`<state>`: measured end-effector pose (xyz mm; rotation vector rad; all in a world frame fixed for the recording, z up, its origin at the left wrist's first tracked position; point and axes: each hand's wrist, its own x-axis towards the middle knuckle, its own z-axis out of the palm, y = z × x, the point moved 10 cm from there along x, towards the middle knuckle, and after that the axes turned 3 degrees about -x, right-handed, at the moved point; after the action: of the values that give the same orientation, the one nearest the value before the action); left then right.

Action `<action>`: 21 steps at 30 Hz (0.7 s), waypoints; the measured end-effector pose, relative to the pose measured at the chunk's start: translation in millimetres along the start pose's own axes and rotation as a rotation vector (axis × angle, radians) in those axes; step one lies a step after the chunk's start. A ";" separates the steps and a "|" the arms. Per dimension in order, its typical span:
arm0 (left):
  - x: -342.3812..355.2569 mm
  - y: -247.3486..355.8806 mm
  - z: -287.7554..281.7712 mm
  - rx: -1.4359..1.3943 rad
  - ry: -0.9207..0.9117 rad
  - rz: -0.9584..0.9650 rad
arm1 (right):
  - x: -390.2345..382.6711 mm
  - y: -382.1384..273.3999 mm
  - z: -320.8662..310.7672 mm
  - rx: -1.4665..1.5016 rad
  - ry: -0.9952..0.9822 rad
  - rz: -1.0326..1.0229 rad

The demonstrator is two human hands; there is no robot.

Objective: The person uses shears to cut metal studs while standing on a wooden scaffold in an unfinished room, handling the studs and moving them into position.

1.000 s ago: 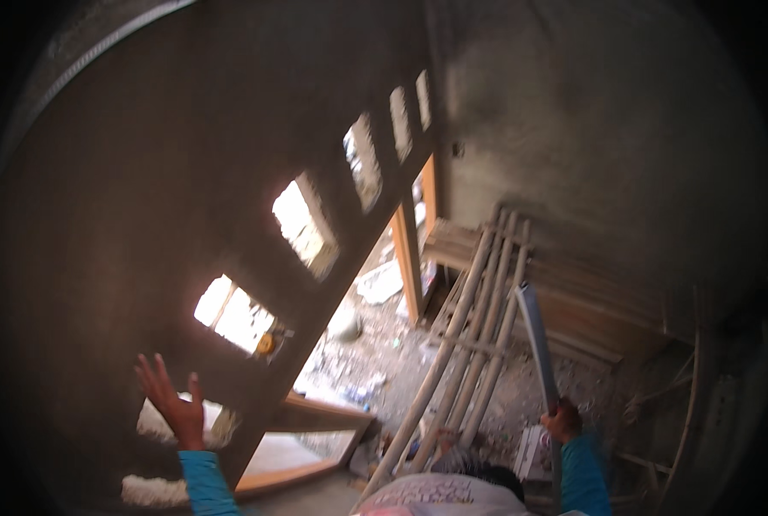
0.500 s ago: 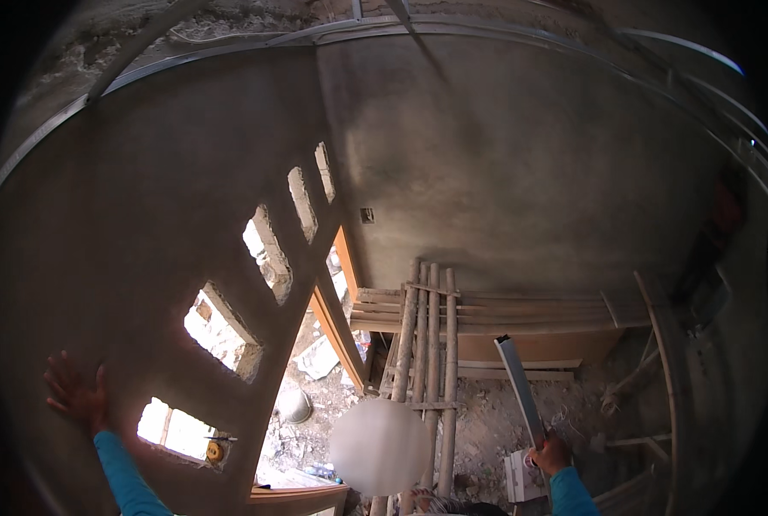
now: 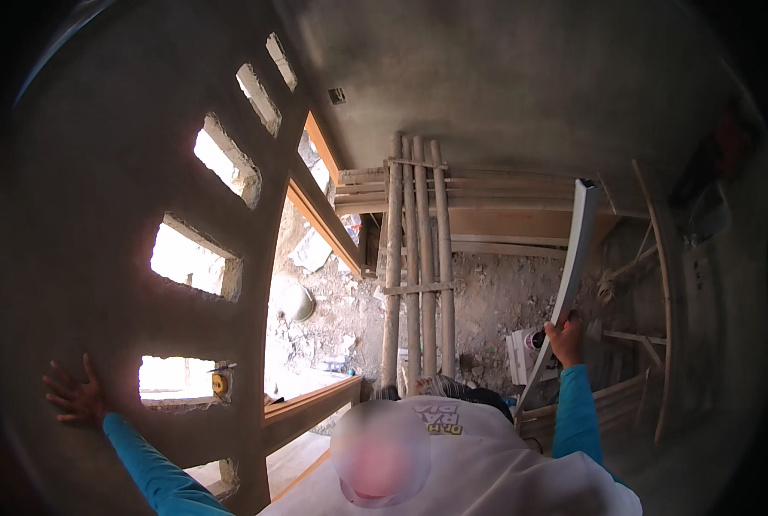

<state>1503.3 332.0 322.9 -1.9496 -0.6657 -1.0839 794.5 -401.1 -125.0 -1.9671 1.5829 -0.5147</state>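
Note:
My left hand (image 3: 74,396) lies flat on the grey plastered wall (image 3: 100,198), fingers spread, just left of the lowest rectangular opening (image 3: 177,378). My right hand (image 3: 564,337) grips a long grey metal straightedge (image 3: 575,249) near its lower part. The bar stands nearly upright and its top reaches the wooden planks at the back. Both arms wear blue sleeves over a white shirt.
Several rectangular openings (image 3: 190,258) pierce the wall, and a small yellow tape measure (image 3: 220,384) sits in the lowest one. An orange wooden frame (image 3: 324,215) edges a doorway. Bamboo poles (image 3: 414,258) lashed together stand in the middle over rubble ground (image 3: 487,301). A white box (image 3: 521,354) lies near my right hand.
The view has swung across the wall. My left hand went from raised in the air to pressed flat on the plaster. The straightedge stays in my right hand.

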 end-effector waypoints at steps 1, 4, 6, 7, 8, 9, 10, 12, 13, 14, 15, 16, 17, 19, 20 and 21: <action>-0.6 0.4 -0.5 0.031 -0.038 -0.001 | 2.7 2.1 0.4 -0.001 -0.007 0.008; -5.7 1.8 -19.0 0.096 -0.097 0.004 | 12.5 -10.5 -9.9 0.126 0.033 0.004; -6.7 6.3 -21.6 0.122 -0.117 0.009 | 20.8 -20.1 -16.3 0.176 0.092 -0.051; -6.5 7.4 -21.3 0.121 -0.091 -0.003 | 23.0 -27.0 -22.8 0.229 0.153 -0.111; -5.3 8.4 -19.5 0.121 -0.062 -0.014 | 25.0 -31.5 -24.7 0.227 0.149 -0.103; -1.6 10.3 1.0 0.123 -0.059 -0.012 | 29.0 -35.4 -25.3 0.200 0.118 -0.048; 0.2 11.0 -1.8 -0.286 0.320 0.015 | 32.3 -35.7 -23.7 0.173 0.089 0.004; -12.9 -1.8 5.5 -0.706 0.695 0.044 | 38.5 -39.5 -28.5 0.221 0.153 -0.044; -9.4 2.8 14.9 -0.636 0.664 0.050 | 43.1 -45.4 -33.7 0.271 0.217 -0.098; -7.1 5.2 21.9 -0.562 0.635 0.056 | 45.3 -59.8 -43.8 0.239 0.311 -0.158; -6.2 4.3 24.6 -0.564 0.637 0.054 | 51.6 -70.8 -45.4 0.242 0.314 -0.158; -6.5 2.6 26.0 -0.553 0.655 0.048 | 60.9 -71.0 -45.3 0.403 0.313 -0.065; -5.6 0.3 28.3 -0.543 0.672 0.044 | 69.0 -67.9 -41.8 0.561 0.310 0.029; -2.8 -0.6 40.5 -0.529 0.641 0.022 | 93.5 -81.4 -45.4 0.494 0.379 -0.117; -0.6 2.3 46.1 -0.510 0.614 0.012 | 103.0 -90.8 -51.5 0.485 0.456 -0.153; 0.6 -1.2 49.7 -0.507 0.614 0.015 | 111.3 -101.4 -54.4 0.477 0.522 -0.188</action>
<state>1525.1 374.1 307.9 -1.8470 -0.0339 -1.8622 863.9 -504.2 -24.0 -1.6905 1.3791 -1.4324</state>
